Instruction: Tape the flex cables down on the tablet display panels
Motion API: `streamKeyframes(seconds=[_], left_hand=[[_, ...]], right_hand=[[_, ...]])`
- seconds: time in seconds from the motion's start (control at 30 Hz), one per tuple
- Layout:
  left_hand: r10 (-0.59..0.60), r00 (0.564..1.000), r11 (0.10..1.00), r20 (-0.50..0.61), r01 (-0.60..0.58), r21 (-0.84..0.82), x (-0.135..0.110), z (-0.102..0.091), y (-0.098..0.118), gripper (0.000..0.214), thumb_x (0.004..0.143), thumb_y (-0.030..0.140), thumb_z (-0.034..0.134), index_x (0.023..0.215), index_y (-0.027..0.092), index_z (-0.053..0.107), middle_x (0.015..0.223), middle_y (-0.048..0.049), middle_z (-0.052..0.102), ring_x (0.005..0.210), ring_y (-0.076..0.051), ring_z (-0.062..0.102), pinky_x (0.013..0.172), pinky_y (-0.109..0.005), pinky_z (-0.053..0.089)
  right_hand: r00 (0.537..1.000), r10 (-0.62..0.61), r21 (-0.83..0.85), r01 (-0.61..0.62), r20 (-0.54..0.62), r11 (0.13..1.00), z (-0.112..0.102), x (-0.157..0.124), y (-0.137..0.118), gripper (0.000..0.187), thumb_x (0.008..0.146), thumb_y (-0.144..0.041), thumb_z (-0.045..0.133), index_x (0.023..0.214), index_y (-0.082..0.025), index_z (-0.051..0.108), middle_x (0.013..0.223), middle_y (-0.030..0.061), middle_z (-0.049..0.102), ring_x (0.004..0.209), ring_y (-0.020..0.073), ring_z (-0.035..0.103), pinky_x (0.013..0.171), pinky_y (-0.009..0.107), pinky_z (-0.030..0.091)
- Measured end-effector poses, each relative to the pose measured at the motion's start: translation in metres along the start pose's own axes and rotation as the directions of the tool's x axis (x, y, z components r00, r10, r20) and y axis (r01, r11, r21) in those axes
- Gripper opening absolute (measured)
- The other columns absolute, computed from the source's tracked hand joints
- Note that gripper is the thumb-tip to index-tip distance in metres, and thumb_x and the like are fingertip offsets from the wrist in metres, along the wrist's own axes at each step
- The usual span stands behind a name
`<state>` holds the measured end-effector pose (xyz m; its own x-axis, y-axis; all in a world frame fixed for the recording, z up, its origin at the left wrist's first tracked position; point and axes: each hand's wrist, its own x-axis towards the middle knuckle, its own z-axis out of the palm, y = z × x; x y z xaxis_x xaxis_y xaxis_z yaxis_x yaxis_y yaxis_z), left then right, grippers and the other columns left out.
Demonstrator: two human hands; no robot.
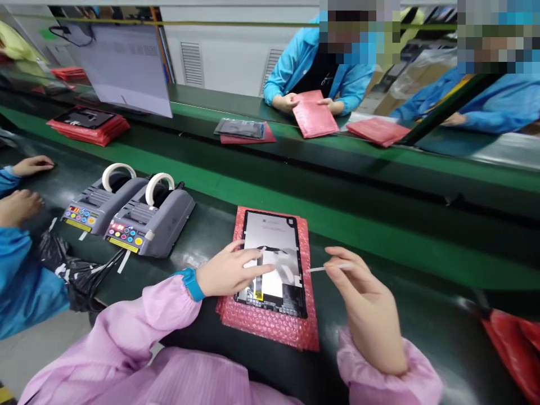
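My left hand (230, 271) lies over an opened tablet panel (274, 228), its fingers stretched out across the silvery back with dark edges. A dark flex cable with a yellow end (259, 295) runs below those fingers. Under the panel is a stack of pink bubble-wrap bags (274, 333). To the right of the panel, my right hand (369, 301) pinches a thin strip of white tape (317, 269) between thumb and fingers. The strip's free end points left, over the edge of the bubble wrap.
Two grey tape dispensers (147, 225) with white rolls stand to the left. A neighbour's hands (21, 205) rest beyond them. Across the green conveyor (211, 180), a co-worker in blue holds a pink bag (315, 114). Red bags (514, 343) lie at the right edge.
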<state>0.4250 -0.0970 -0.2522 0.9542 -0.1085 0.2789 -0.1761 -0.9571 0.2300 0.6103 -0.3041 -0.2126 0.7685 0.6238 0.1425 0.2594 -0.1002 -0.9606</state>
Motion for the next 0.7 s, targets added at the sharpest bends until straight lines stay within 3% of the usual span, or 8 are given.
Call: streamKeyframes(seconds=[0.1,0.2,0.4,0.53,0.7], left_hand=[[-0.051,0.999,0.997,-0.014,0.050,-0.067,0.001,0.011,-0.010,0.041,0.093,0.021,0.048,0.134,0.022,0.049,0.127,-0.0134,0.056,0.120,-0.026,0.054,0.113,-0.051,0.031],[-0.120,0.989,0.968,-0.083,0.098,-0.232,0.002,0.016,-0.017,0.040,0.090,0.018,0.050,0.130,0.019,0.046,0.123,-0.0127,0.055,0.122,-0.026,0.049,0.110,-0.048,0.038],[-0.275,0.937,0.850,-0.217,0.131,-0.510,0.002,0.023,-0.018,0.049,0.086,0.009,0.049,0.132,0.022,0.040,0.118,-0.0110,0.048,0.115,-0.024,0.050,0.100,-0.046,0.046],[-0.328,0.911,0.825,-0.250,0.147,-0.545,0.000,0.032,-0.016,0.050,0.085,0.006,0.050,0.131,0.021,0.041,0.117,-0.0105,0.047,0.115,-0.024,0.048,0.101,-0.049,0.045],[-0.362,0.890,0.816,-0.279,0.158,-0.556,-0.001,0.038,-0.013,0.050,0.085,0.005,0.050,0.131,0.021,0.039,0.117,-0.0110,0.045,0.115,-0.024,0.047,0.100,-0.049,0.046]], right_hand=[[0.997,0.006,-0.050,-0.002,0.083,0.999,0.005,0.000,0.012,0.021,0.084,-0.041,0.068,0.077,-0.022,0.069,0.110,0.0090,0.063,0.118,0.0271,0.054,0.093,0.039,0.047],[0.979,-0.029,-0.164,0.064,0.204,0.984,0.015,0.005,0.021,0.022,0.086,-0.043,0.066,0.078,-0.024,0.071,0.113,0.0081,0.062,0.113,0.0262,0.056,0.097,0.043,0.044],[0.872,-0.071,-0.374,0.279,0.484,0.884,0.054,0.023,0.020,0.018,0.087,-0.042,0.065,0.079,-0.028,0.073,0.114,0.0058,0.061,0.110,0.0276,0.051,0.098,0.049,0.041],[0.843,-0.050,-0.456,0.339,0.536,0.823,0.078,0.038,0.017,0.020,0.086,-0.038,0.067,0.071,-0.024,0.070,0.107,0.0072,0.059,0.102,0.0273,0.050,0.094,0.048,0.043],[0.830,-0.045,-0.500,0.377,0.556,0.779,0.090,0.051,0.019,0.022,0.088,-0.038,0.065,0.073,-0.023,0.071,0.102,0.0076,0.058,0.099,0.0265,0.049,0.093,0.047,0.042]])
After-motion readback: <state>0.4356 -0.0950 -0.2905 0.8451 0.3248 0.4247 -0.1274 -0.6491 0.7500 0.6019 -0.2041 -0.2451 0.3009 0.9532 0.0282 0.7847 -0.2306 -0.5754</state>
